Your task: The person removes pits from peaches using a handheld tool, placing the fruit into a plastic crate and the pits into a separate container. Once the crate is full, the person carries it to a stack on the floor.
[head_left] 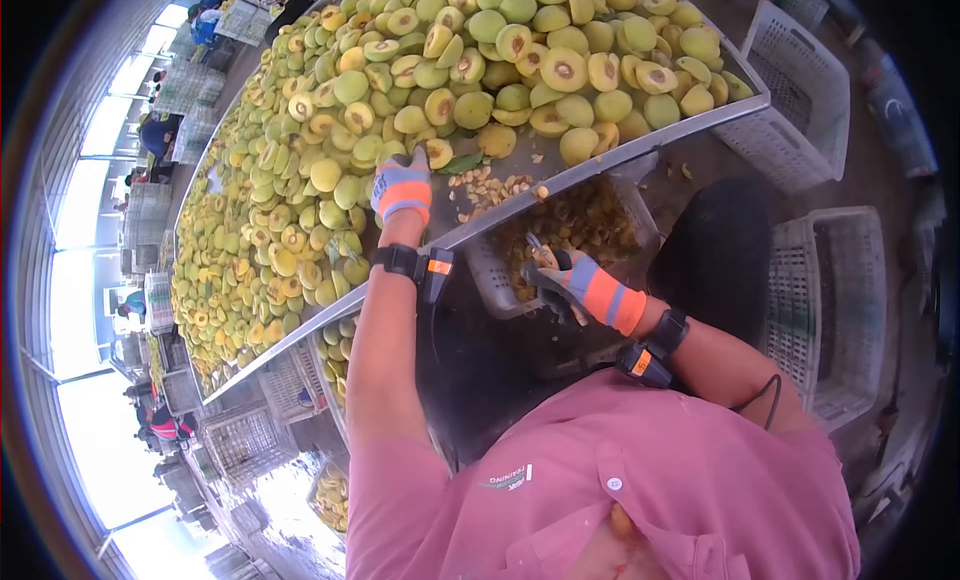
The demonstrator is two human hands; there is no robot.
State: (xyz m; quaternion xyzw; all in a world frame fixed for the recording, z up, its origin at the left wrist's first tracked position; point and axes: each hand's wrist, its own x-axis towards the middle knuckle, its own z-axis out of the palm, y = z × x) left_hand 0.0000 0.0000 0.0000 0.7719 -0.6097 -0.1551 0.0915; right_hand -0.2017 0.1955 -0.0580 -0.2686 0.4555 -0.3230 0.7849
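Observation:
My left hand (402, 188), in a grey and orange glove, reaches onto a large heap of yellow-green peaches (325, 175), many of them cut in half. Its fingers look partly spread, with the tips against the fruit beside a halved peach (437, 154); no fruit is visibly gripped. Lower and to the right, my right hand (590, 288) wears a matching glove. It is closed around a small hand tool (541, 252) with a pale handle and a metal tip. The fingers cover much of this tool.
A metal-rimmed table (600, 165) bears the heap, a green leaf (461, 164) and loose pits (486, 190). Below its edge, a crate (492, 275) holds scraps. White crates (825, 300) stand at the right, and another crate (240, 442) at lower left. Other people work in the left background.

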